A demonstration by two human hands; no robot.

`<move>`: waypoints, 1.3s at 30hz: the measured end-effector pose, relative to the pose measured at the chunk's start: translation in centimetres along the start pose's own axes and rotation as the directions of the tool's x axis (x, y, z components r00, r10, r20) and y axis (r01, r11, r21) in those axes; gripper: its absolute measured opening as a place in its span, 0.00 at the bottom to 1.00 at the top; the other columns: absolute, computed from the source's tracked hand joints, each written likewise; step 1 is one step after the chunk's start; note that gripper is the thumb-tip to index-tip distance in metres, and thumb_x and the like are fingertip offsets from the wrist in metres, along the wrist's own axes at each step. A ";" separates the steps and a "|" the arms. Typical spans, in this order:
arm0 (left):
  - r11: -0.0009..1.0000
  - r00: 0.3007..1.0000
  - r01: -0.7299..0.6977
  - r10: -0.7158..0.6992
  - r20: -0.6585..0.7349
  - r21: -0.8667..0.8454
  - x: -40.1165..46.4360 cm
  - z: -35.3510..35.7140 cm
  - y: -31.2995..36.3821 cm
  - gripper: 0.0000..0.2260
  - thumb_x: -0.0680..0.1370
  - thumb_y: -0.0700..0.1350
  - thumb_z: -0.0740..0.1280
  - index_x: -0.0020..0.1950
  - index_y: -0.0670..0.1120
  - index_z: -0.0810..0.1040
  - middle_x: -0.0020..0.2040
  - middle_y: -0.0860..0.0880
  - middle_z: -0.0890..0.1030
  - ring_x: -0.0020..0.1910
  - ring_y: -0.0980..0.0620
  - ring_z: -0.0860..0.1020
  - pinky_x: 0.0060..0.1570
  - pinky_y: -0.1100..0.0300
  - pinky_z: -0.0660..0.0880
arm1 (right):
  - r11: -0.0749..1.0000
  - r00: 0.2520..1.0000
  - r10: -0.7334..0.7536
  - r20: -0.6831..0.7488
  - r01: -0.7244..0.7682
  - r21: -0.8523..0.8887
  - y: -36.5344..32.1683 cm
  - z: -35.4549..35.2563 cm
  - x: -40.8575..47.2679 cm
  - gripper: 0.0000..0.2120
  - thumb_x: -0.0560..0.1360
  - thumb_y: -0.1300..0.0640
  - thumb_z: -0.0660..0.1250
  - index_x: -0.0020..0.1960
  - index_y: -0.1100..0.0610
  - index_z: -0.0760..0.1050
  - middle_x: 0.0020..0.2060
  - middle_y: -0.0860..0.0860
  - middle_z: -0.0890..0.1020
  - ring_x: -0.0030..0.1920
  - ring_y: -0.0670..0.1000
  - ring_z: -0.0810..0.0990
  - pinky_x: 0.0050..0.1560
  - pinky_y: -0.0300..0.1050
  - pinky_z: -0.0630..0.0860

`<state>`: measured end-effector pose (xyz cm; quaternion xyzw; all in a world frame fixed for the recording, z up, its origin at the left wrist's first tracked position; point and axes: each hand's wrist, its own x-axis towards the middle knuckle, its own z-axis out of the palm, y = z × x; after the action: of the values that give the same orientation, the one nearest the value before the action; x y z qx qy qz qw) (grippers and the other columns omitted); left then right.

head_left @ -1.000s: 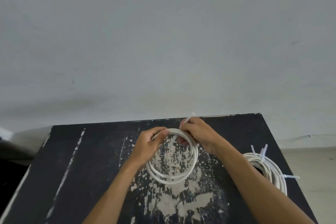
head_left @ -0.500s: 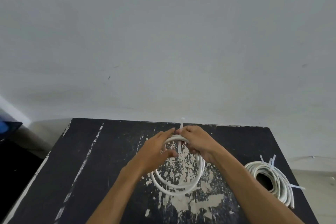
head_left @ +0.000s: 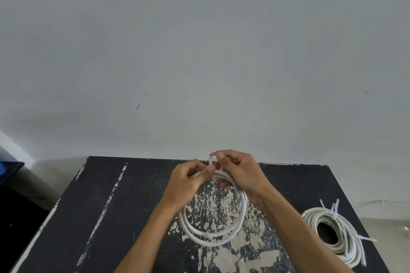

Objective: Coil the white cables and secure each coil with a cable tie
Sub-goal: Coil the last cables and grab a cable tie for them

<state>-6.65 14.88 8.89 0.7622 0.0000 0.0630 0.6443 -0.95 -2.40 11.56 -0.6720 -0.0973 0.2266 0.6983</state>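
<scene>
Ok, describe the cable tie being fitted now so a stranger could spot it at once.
Start at the black table with worn paint; both hands meet near its far edge over a white cable coil. The cable tie is the thin white strip sticking up between the fingertips, unlike the ties jutting from the finished coils on the right.

both forearms reach forward over the desk (head_left: 133, 217) toward its far edge, hands meeting there. the left hand (head_left: 188, 184) curls with thumb and forefinger pinched; the right hand (head_left: 239, 173) arches above, fingertips (head_left: 219, 157) pinched together.
</scene>
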 end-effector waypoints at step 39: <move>0.997 0.996 -0.068 0.067 0.051 0.021 0.5 -0.9 1.3 0.13 0.75 0.62 0.73 0.52 0.56 0.84 0.39 0.43 0.84 0.34 0.35 0.76 0.33 0.46 0.71 | 0.994 0.997 -0.059 -0.046 0.063 0.089 -0.5 0.6 -0.6 0.18 0.72 0.42 0.76 0.48 0.57 0.85 0.42 0.63 0.86 0.37 0.56 0.84 0.41 0.46 0.82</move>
<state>-6.31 15.54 10.31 0.7702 -0.0414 0.0657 0.6330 -1.62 -2.13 12.21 -0.6411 -0.0924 0.1949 0.7365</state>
